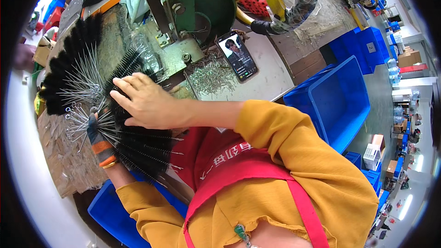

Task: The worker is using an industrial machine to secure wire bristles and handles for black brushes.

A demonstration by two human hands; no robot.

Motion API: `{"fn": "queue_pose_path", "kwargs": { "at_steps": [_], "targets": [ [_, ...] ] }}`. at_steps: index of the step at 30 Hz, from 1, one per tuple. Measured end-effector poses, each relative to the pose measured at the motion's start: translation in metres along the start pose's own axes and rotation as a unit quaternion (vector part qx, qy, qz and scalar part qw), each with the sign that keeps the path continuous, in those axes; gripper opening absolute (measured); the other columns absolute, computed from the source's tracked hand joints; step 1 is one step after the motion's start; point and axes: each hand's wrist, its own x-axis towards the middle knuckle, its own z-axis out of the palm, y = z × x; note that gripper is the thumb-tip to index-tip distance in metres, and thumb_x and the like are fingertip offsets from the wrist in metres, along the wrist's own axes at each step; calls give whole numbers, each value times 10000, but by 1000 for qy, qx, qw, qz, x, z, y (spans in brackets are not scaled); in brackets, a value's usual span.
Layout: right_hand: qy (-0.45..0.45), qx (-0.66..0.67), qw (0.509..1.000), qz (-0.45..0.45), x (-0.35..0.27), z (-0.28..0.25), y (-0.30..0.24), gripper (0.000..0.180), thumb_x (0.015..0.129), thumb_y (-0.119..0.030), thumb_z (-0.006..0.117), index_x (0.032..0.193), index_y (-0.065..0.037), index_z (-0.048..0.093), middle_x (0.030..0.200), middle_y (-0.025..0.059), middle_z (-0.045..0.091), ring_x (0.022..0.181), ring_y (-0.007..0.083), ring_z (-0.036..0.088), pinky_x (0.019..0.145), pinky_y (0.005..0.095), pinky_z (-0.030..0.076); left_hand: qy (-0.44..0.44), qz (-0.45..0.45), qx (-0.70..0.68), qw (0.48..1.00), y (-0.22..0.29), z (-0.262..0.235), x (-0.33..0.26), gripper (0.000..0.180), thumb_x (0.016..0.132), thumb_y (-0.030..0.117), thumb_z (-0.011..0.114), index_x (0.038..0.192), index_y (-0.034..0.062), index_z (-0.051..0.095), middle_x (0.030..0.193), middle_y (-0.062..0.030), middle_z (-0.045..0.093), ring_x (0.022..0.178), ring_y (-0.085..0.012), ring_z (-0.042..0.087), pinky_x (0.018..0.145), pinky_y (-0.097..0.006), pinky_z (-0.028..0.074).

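My left hand (98, 142), in a grey and orange work glove, is closed around the twisted wire stems of a bunch of black-bristled wire brushes (144, 149). Their bristled ends fan out toward my apron, and some stems end in small loops. My bare right hand (149, 101) lies across the bristles of the bunch, its fingers stretched and slightly apart; its palm side is hidden. Another fan of black brushes (76, 59) rests on the worn bench just beyond, its bare wire stems pointing toward my left hand.
A green machine (209, 16) stands at the back of the bench. Beside it are a heap of small metal pieces (211, 76) and a lit phone (237, 57) on a white board (268, 71). Blue bins (340, 105) stand at the right, another blue bin (112, 216) at lower left.
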Motion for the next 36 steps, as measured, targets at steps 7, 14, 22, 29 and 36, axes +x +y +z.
{"fn": "queue_pose_path", "kwargs": {
  "at_steps": [7,14,22,29,36],
  "targets": [
    [274,-179,944,45,-45,-184,52,568,793,-178,667,1261,-16,390,1186,121,485,1068,211,484,932,323,367,-140,23,-48,989,20,-6,-4,246,878,190,526,1073,42,508,1040,-142,596,874,-222,591,791,-350,499],
    [375,-67,906,186,-83,-204,110,697,764,-174,708,1285,4,279,1120,124,527,904,151,554,802,269,446,-117,2,-49,992,21,4,10,207,876,153,523,1033,26,566,1017,-141,619,872,-193,604,798,-315,503],
    [410,29,860,302,-104,-180,128,450,781,-149,675,1101,10,400,850,108,597,686,151,606,609,286,480,-100,2,-81,992,17,-1,6,238,870,180,538,1040,20,581,1012,-117,628,896,-191,597,819,-318,488],
    [421,46,867,263,-92,-194,117,446,776,-112,674,1081,25,380,810,71,556,612,99,558,581,240,474,-241,22,-79,967,35,-2,0,262,854,156,536,1081,29,506,1020,-156,581,836,-203,545,760,-326,473],
    [339,30,881,330,-63,-228,104,431,789,-101,625,1113,23,369,753,97,589,552,139,606,504,255,486,-159,4,3,987,29,25,22,243,832,109,537,1062,40,503,1035,-190,589,886,-251,603,775,-348,514]
  ]
}}
